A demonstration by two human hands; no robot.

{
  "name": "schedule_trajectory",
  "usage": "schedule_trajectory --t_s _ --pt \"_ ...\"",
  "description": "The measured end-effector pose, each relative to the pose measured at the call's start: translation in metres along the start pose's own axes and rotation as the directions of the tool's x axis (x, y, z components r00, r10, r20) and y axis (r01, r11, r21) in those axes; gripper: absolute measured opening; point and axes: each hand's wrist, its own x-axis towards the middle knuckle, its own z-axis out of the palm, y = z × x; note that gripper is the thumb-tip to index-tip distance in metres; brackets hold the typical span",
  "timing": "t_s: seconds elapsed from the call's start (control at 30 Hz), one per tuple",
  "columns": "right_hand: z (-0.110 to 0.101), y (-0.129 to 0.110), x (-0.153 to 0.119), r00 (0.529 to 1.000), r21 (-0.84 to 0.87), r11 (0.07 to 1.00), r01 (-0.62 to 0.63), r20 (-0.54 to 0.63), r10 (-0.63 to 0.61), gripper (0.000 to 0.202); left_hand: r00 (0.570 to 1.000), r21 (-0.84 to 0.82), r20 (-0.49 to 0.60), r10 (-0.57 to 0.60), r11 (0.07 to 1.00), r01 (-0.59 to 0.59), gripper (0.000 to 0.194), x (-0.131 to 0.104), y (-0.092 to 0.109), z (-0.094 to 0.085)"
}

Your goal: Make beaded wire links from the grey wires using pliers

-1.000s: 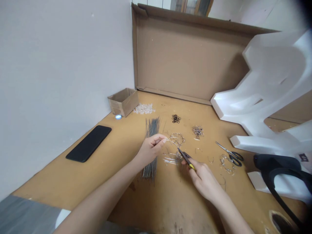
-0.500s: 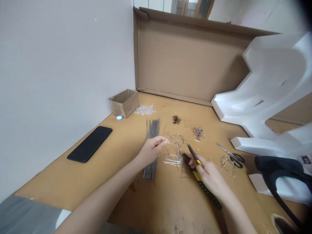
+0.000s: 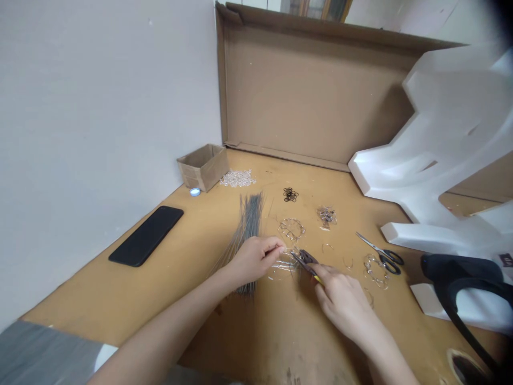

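Observation:
My left hand (image 3: 256, 260) is pinched shut, thumb against fingertips, on a thin wire piece that barely shows, just right of a bundle of grey wires (image 3: 251, 214). My right hand (image 3: 340, 294) is closed round pliers (image 3: 306, 256) with dark jaws and a second slim, pointed tool (image 3: 304, 264) with a yellow part; the fingers hide most of both. The tool tips sit close to my left fingertips, over loose straight wire pieces (image 3: 285, 266). Behind them lies a wire ring with small beads (image 3: 292, 230).
A phone (image 3: 146, 235) lies left. Farther back are a small cardboard box (image 3: 203, 168), clear beads (image 3: 238, 178), black rings (image 3: 290, 194) and a small shiny pile (image 3: 327, 215). Scissors (image 3: 387, 256) and another beaded ring (image 3: 377, 271) lie right, near white foam (image 3: 401, 235).
My left hand has come down and slightly right. My right hand has turned, swinging the tool tips left towards my left fingertips; the long pliers handles are now hidden under it.

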Motion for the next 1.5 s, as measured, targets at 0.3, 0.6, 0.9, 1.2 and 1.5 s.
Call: schedule_trajectory --t_s 0.3,0.6,0.9,1.2,1.5 --pt "0.000 -0.005 0.000 1.000 0.004 1.000 0.000 0.007 0.000 0.031 0.989 0.077 0.139 0.060 0.994 -0.071 0.027 -0.003 0.006 0.006" --pt "0.000 -0.005 0.000 0.997 0.067 0.996 -0.060 0.057 0.056 0.022 0.989 -0.072 0.147 0.034 0.997 -0.023 0.025 -0.003 0.004 0.018" --pt "0.000 -0.002 0.000 0.996 0.060 0.997 -0.042 0.084 0.036 0.033 0.990 -0.207 0.071 -0.123 0.969 0.135 0.026 0.002 -0.010 0.013" --pt "0.000 -0.002 -0.001 0.996 0.037 0.999 -0.002 0.090 -0.002 0.032 0.955 -0.308 0.233 -0.182 0.918 0.250 0.023 0.007 -0.004 0.004" --pt "0.001 0.002 -0.003 0.995 -0.025 1.000 0.013 0.100 -0.010 0.029 0.928 -0.339 0.297 -0.226 0.883 0.324 0.026 0.005 -0.001 0.003"
